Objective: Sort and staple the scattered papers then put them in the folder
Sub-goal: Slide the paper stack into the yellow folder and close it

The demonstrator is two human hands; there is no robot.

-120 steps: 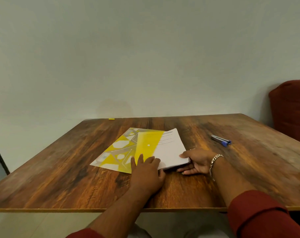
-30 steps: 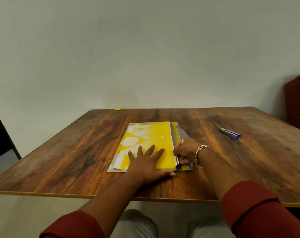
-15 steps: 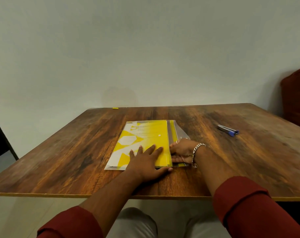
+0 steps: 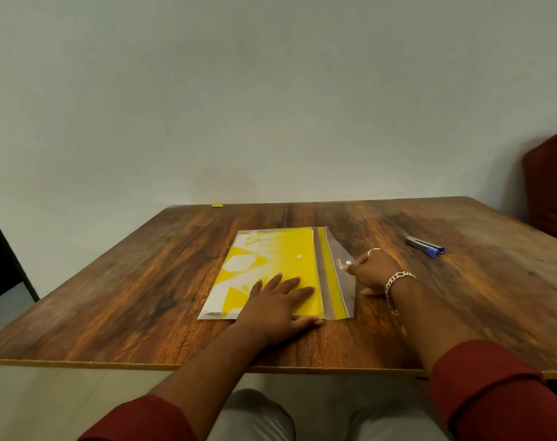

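Wooden table (image 4: pixel 143 297) with dark grain, pale plain wall behind; a red cushioned seat (image 4: pixel 551 186) at far right. Yellow-and-white folder (image 4: pixel 267 262) lies flat near the table's middle, long side running away from the person. Its clear flap (image 4: pixel 341 259) is folded out to the right, a white snap dot visible on it.

Left hand (image 4: pixel 280 303): palm down, fingers straight and spread, pressing on the folder's near right part; thumb along the near edge, on the wood.

Right hand (image 4: pixel 371 272): just right of the folder, fingers curled, thumb and fingertip pinching the flap's outer edge near the snap. Chain bracelet (image 4: pixel 398 278) on the wrist.

Blue-and-grey stapler (image 4: pixel 425 246) lies well apart to the right. Small yellow object (image 4: pixel 217 205) at the far edge. Papers themselves not separately discernible.
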